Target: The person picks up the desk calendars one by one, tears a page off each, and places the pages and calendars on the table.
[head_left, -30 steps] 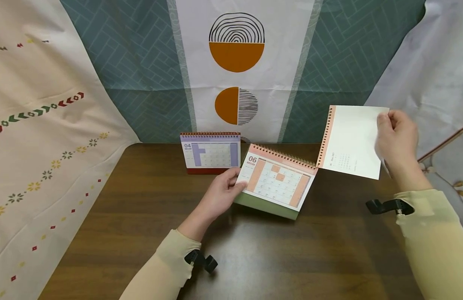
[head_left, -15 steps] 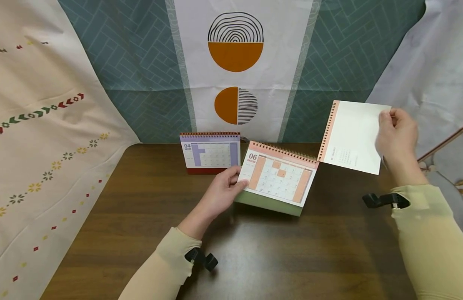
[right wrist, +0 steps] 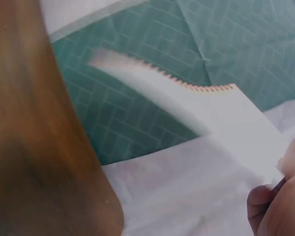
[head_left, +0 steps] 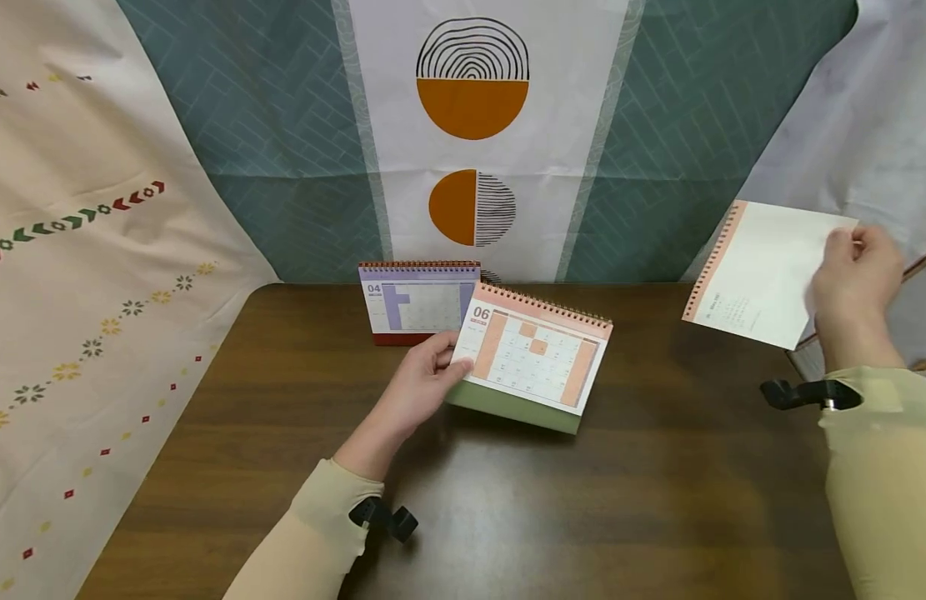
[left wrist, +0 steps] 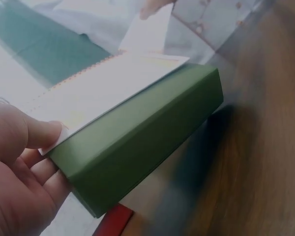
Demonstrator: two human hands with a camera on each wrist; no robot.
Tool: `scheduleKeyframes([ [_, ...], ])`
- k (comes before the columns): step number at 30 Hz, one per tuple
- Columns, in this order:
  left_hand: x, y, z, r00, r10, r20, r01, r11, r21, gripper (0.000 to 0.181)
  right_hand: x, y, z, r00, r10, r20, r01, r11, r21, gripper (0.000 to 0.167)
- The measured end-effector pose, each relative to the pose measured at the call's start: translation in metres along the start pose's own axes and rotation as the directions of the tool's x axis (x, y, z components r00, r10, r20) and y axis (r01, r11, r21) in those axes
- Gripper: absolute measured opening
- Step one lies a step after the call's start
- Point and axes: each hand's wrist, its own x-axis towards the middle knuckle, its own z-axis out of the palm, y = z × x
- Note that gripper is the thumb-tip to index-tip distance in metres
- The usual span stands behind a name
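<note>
My left hand [head_left: 416, 377] grips the left edge of a desk calendar [head_left: 533, 350] with a green base [left wrist: 137, 128], thumb on its front page marked 06. The calendar is tilted and its base is raised off the table in the left wrist view. Out to the right, my right hand [head_left: 858, 292] pinches a loose calendar page [head_left: 770, 271] by its far edge. That page has a pink strip with a row of torn-looking holes along its left side, seen also as the notched edge of the page [right wrist: 206, 105] in the right wrist view. It hangs apart from the calendar.
A second desk calendar [head_left: 425, 304], purple and marked 04 on a red base, stands behind the first and is partly covered by it. The brown wooden table [head_left: 282, 417] ends at a teal and white cloth [head_left: 658, 167] hanging at the back.
The page in my right hand has come off the calendar's spiral and moved away to the right. My left hand and the calendar have shifted slightly left.
</note>
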Motion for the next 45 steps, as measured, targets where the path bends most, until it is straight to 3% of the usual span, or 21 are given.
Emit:
scheduleKeyframes([
  [4,0.001,0.003,-0.001,0.999,0.037,0.025,-0.038,0.999,0.016,0.037,-0.001,0.006,0.001,0.995,-0.084,0.056,0.086,0.996,-0.027,0.023],
  [7,0.003,0.005,0.003,0.996,0.056,0.062,-0.058,0.998,0.023,0.034,-0.004,0.013,0.003,0.991,-0.107,0.084,0.11,0.993,-0.041,0.021],
  [10,0.002,0.004,0.005,0.997,0.052,0.05,-0.053,0.998,0.023,0.033,-0.006,0.02,0.002,0.986,-0.122,0.117,0.13,0.989,-0.068,0.019],
  [14,0.0,0.002,0.005,0.999,0.044,0.031,-0.044,0.999,0.018,0.035,-0.009,0.03,0.002,0.972,-0.186,0.146,0.206,0.969,-0.138,0.038],
  [18,0.001,0.002,0.004,0.999,0.04,0.034,-0.04,0.999,0.002,0.036,-0.016,0.035,-0.001,0.954,-0.258,0.152,0.285,0.939,-0.191,0.054],
  [26,0.002,0.001,0.004,0.999,0.021,0.024,-0.02,0.999,-0.026,0.035,-0.029,0.044,-0.004,0.92,-0.376,0.108,0.391,0.89,-0.234,0.048],
  [29,0.002,0.001,0.005,0.999,0.031,0.028,-0.03,0.999,-0.026,0.034,-0.034,0.049,-0.005,0.886,-0.452,0.105,0.463,0.857,-0.224,0.041],
  [37,0.002,0.001,0.006,0.999,0.024,0.024,-0.024,0.999,-0.024,0.037,-0.05,0.065,0.003,0.744,-0.643,0.184,0.667,0.73,-0.146,0.025],
  [43,0.004,0.0,0.006,1.0,0.022,0.022,-0.021,0.999,-0.024,0.038,-0.064,0.075,0.002,0.639,-0.707,0.303,0.765,0.625,-0.157,0.015],
  [45,0.005,0.0,0.006,1.0,0.022,0.02,-0.021,0.999,-0.024,0.038,-0.068,0.078,0.001,0.612,-0.705,0.358,0.784,0.599,-0.162,0.015],
])
